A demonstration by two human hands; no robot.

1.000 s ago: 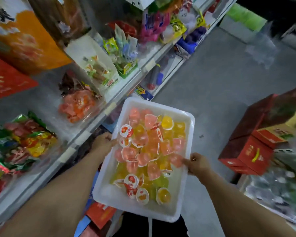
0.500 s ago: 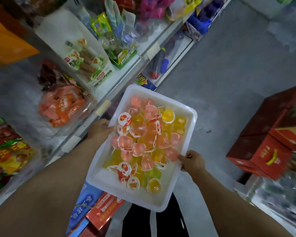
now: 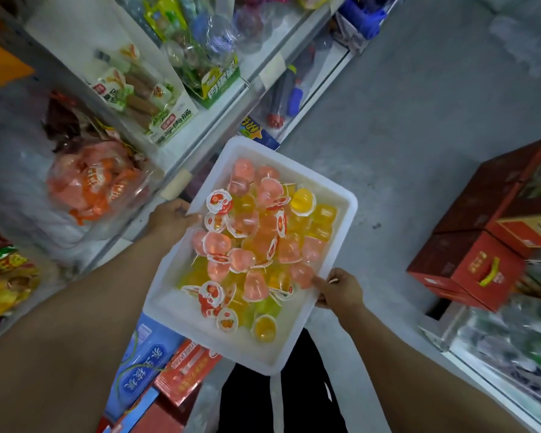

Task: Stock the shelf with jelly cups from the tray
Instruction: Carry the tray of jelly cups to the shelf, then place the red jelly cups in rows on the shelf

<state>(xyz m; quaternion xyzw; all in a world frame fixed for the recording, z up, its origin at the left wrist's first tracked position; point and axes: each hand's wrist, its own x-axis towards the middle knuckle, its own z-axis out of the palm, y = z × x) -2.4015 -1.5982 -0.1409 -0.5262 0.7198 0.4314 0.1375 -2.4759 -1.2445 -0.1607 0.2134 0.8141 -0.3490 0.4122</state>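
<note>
A person holds a white tray (image 3: pixel 341 242) with both hands, out in front of the body and just beside the shelf (image 3: pixel 231 98). The left hand (image 3: pixel 169 217) grips the tray's left edge, with the thumb curled over the rim. The right hand (image 3: pixel 341 289) grips the right edge, and its thumb lies inside the tray, touching a pink cup. The tray is full of jelly cups (image 3: pixel 256 242) in a loose pile. Most are pink, orange and yellow, and some lie on their sides with their round lids showing. The tray sits a bit tilted in the picture, with its far corner close to the shelf edge. On the shelf there is a clear bag of orange snacks (image 3: pixel 97 182) and a white box of sausages (image 3: pixel 144 98). Red boxes (image 3: pixel 481 251) sit on the grey floor to the right. Blue and red boxes (image 3: pixel 166 364) sit low down under the tray.
</note>
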